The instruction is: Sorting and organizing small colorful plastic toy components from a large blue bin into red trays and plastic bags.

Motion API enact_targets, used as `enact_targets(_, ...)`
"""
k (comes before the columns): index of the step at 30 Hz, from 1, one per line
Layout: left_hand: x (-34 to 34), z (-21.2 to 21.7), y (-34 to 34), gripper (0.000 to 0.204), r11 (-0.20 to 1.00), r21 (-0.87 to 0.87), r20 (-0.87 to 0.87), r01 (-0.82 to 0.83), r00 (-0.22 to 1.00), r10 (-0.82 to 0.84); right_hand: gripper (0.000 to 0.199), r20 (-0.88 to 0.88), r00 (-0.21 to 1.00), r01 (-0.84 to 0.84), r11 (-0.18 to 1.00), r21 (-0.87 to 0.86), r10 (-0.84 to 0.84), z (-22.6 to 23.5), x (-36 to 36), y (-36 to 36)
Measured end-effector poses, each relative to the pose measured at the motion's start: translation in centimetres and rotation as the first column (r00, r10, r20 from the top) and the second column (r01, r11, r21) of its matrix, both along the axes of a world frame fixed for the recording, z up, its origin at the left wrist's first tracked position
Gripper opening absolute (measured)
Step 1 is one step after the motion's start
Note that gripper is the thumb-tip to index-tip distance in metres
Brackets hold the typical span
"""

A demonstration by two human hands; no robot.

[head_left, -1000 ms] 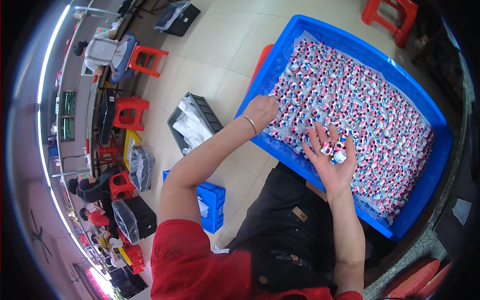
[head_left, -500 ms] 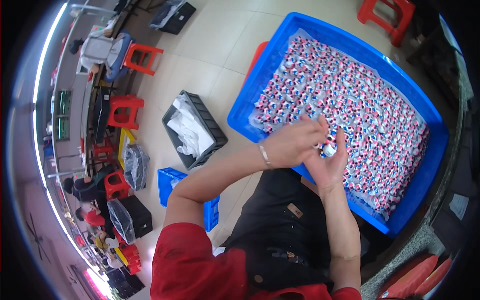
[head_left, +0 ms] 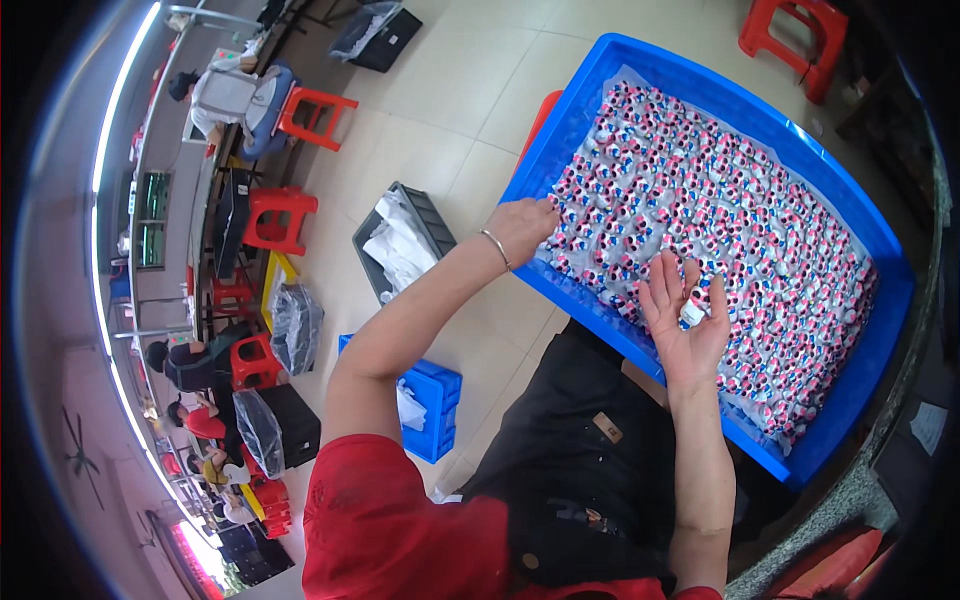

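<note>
A blue plastic tray [head_left: 850,190] holds rows of small painted figurines [head_left: 730,210] in pink, white and blue with dark spots, set on a whitish liner. My left hand [head_left: 522,232], with a bangle at the wrist, reaches over the tray's left side. Its fingers are curled together at the outermost figurines, and what they grip, if anything, is hidden. Over the near part of the tray, my right hand [head_left: 690,335] lies palm up. A small white figurine [head_left: 692,312] rests in it between thumb and fingers.
Left of the tray, a grey crate [head_left: 425,225] with white sheeting stands on the tiled floor near a blue crate [head_left: 430,410]. Red stools [head_left: 800,40] stand at the far right and along the left. Several people sit at a long bench on the left, beside black bins [head_left: 290,430].
My left hand has left my right hand and moved left to the tray's side. My right hand's fingers have spread, with the figurine still in it. The view has shifted slightly.
</note>
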State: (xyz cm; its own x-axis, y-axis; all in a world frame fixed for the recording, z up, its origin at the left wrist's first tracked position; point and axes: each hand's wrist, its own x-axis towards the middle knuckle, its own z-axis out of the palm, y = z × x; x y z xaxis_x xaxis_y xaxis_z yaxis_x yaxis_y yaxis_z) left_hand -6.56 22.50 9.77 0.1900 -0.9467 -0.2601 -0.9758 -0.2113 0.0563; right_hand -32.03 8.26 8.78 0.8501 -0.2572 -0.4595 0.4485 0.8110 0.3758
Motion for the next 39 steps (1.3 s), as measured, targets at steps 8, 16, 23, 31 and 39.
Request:
enact_targets(8,-0.1,-1.6,-2.3,0.011,0.953,0.294,0.086,0.072,0.991,-0.101,0.039,-0.035,0.999,-0.019,0.999,-0.034,0.018,0.0,0.2,0.3)
enact_targets(16,0.7,-2.8,-2.0,0.012,0.971,0.228,0.056,0.070,0.995,-0.085,0.043,-0.005,0.999,-0.036,0.991,-0.131,0.036,0.1,1.2,0.6)
enact_targets(23,-11.2,6.3,-5.7,0.026,0.907,-0.351,-0.741,-0.233,0.661,-0.117,0.046,0.082,0.996,-0.008,0.985,-0.170,0.022,-0.7,1.4,1.0)
enact_targets(31,-12.9,2.4,-5.0,0.027,0.969,-0.241,-0.706,-0.051,0.695,-0.139,0.045,-0.013,0.999,-0.039,0.974,-0.225,0.037,-0.8,-0.6,1.1)
enact_targets(39,-10.4,1.9,-3.7,0.029,0.915,-0.394,-0.774,-0.087,0.568,-0.280,0.042,0.136,0.982,-0.108,0.979,-0.171,0.132,-1.3,0.8,1.8)
